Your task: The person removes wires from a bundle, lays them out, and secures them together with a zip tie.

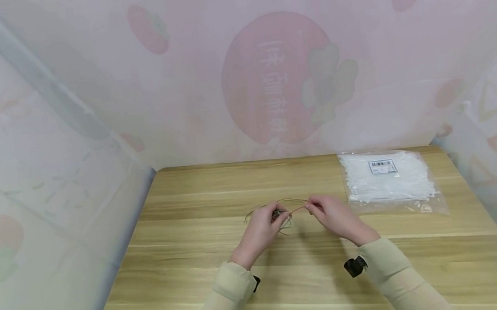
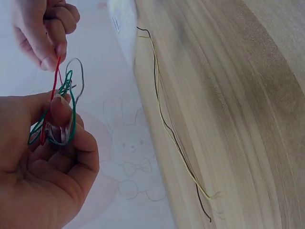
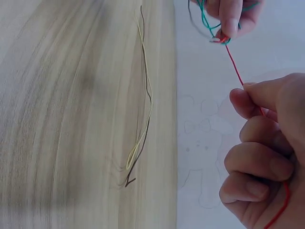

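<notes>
In the head view both hands meet over the wooden table. My left hand [image 1: 258, 232] holds a loose bundle of thin wires between thumb and fingers. Green wire [image 2: 74, 112] and grey wire [image 2: 82, 81] loop out of that grip in the left wrist view. From the bundle a red wire [image 3: 232, 58] runs straight across to my right hand [image 1: 339, 218]. The right thumb and index finger pinch it, and its far part trails through the curled fingers. Beyond the hands, a yellow wire [image 3: 150, 95] and a dark wire [image 2: 204, 208] lie side by side on the table.
A clear plastic bag [image 1: 387, 178] of thin white strips, with a barcode label, lies at the table's back right. Pale printed sheeting [image 1: 189, 105] rises behind the table [image 1: 190, 292] and along both sides. A small black device [image 1: 355, 266] sits at the right wrist.
</notes>
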A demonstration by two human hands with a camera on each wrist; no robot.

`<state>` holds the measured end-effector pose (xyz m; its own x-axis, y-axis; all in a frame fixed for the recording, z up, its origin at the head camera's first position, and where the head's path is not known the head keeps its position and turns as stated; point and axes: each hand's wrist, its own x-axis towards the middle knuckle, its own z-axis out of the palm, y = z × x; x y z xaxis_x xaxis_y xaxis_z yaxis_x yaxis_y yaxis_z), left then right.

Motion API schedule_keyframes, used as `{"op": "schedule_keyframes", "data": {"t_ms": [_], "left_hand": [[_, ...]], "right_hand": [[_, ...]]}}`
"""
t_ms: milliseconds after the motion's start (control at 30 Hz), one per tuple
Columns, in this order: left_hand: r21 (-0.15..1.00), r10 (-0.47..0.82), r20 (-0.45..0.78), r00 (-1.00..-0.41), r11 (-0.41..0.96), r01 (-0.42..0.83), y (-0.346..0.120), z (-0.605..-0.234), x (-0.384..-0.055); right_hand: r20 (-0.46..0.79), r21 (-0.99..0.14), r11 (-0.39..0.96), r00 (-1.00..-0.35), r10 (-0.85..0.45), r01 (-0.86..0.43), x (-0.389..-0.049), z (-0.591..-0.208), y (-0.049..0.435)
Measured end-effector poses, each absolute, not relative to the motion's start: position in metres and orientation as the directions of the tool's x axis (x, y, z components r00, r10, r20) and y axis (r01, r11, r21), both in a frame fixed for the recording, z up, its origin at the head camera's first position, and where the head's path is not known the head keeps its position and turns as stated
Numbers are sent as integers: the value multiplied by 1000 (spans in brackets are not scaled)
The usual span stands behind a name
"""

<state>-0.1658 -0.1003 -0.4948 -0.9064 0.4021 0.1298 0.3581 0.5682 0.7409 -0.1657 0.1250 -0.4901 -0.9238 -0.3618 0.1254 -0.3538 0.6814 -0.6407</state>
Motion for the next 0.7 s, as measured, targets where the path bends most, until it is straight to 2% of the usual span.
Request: {"op": "schedule_keyframes", "data": {"t_ms": [300,700], "left_hand": [[781,382,162,-910,514,355,-105,-491,-167],[774,386,212,-898,495,395,-103,-493,-167]], "right_hand": [[91,-673,677,-942,-322,-297,-169,-492,133],[129,-691,665,-953,-274,-284,-169,-492,133]]}}
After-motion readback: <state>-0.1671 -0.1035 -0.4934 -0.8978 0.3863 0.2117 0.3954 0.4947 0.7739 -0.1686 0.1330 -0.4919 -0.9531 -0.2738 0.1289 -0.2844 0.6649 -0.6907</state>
